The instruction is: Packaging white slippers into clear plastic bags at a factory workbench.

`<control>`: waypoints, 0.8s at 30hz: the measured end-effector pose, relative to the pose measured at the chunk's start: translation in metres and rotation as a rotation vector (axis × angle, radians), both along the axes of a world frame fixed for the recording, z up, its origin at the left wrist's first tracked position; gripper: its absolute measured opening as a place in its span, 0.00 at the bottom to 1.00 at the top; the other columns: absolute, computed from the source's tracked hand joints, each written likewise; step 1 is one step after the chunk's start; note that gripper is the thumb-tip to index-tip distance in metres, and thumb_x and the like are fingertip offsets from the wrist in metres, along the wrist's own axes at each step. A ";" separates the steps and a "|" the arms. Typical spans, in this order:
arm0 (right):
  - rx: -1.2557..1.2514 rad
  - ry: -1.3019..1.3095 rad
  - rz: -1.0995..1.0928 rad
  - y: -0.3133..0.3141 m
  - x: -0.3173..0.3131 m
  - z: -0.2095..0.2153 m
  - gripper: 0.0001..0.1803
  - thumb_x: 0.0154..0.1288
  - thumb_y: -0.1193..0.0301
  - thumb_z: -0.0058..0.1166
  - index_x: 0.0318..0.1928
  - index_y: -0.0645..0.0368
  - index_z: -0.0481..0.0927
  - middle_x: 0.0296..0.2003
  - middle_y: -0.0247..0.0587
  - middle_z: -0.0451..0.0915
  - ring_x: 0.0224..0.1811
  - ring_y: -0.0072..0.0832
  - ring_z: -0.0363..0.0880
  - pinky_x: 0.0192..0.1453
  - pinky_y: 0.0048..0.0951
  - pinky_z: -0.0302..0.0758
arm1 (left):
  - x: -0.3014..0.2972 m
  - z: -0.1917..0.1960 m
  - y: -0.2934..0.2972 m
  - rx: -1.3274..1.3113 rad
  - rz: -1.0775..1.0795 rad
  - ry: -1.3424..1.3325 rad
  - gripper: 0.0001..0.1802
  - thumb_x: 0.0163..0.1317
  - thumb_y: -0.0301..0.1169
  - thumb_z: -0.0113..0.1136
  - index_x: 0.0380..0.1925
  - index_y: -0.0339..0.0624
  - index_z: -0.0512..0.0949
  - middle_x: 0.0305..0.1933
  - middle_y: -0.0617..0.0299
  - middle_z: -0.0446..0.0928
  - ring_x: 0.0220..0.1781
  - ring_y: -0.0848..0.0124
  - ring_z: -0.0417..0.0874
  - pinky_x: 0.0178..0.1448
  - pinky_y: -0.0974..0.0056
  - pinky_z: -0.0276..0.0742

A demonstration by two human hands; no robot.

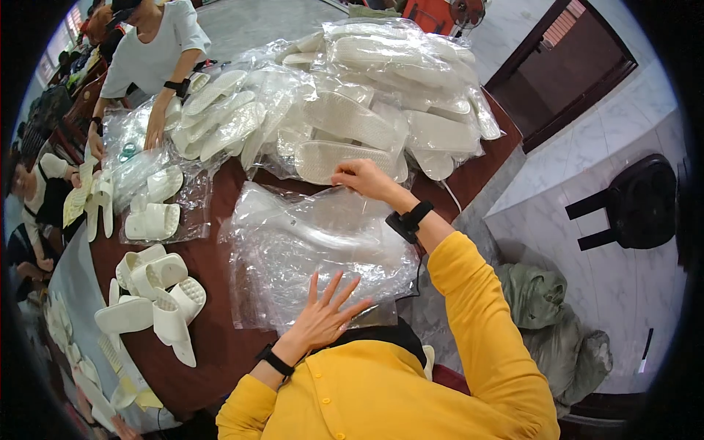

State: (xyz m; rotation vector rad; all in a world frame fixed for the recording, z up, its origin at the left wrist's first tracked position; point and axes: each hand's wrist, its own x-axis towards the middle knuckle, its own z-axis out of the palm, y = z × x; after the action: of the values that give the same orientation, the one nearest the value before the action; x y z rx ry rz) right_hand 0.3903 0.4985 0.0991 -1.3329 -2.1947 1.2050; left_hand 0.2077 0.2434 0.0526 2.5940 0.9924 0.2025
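A stack of clear plastic bags (293, 246) lies flat on the brown table in front of me. My left hand (323, 314) rests on its near edge, fingers spread. At the far edge, my right hand (364, 179) has its fingers curled, pinching the plastic; the fingertips are partly hidden. Just beyond that hand rises a big heap of bagged white slippers (348, 117). Several loose white slippers (172, 312) lie piled to the left of the bags. A bagged pair of slippers (152, 221) sits farther back on the left.
Across the table at the far left, a person in a white shirt (150, 51) handles bagged slippers. Others work along the left side. The brown tabletop (220, 359) ends near my body. Grey sacks (543, 323) stand on the floor at right, and a black chair (634, 205) is beyond.
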 end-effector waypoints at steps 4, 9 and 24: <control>0.193 0.236 -0.310 0.004 0.020 -0.003 0.11 0.68 0.69 0.52 0.37 0.64 0.83 0.28 0.40 0.82 0.28 0.22 0.80 0.34 0.24 0.75 | 0.018 -0.009 0.011 -0.006 0.089 -0.031 0.42 0.59 0.41 0.58 0.73 0.72 0.52 0.80 0.58 0.41 0.80 0.47 0.35 0.73 0.27 0.26; 0.562 0.088 -0.430 0.026 0.072 -0.009 0.09 0.65 0.75 0.51 0.41 0.62 0.83 0.35 0.48 0.83 0.37 0.37 0.83 0.43 0.32 0.77 | 0.037 -0.026 0.015 -0.032 0.144 -0.085 0.38 0.62 0.45 0.57 0.72 0.71 0.55 0.79 0.55 0.43 0.79 0.46 0.37 0.71 0.25 0.29; 0.065 0.322 -1.010 0.081 0.100 -0.084 0.34 0.62 0.51 0.61 0.55 0.68 0.70 0.52 0.53 0.74 0.48 0.37 0.75 0.49 0.39 0.74 | 0.040 -0.071 0.025 -0.142 0.296 -0.036 0.33 0.67 0.48 0.52 0.72 0.74 0.56 0.80 0.54 0.41 0.79 0.45 0.39 0.70 0.24 0.35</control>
State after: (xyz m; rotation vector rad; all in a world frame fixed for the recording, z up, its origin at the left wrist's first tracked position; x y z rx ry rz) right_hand 0.4904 0.5798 0.0152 -1.7185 -1.0449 0.8265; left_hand 0.2479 0.2680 -0.0183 2.3011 1.3240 0.2427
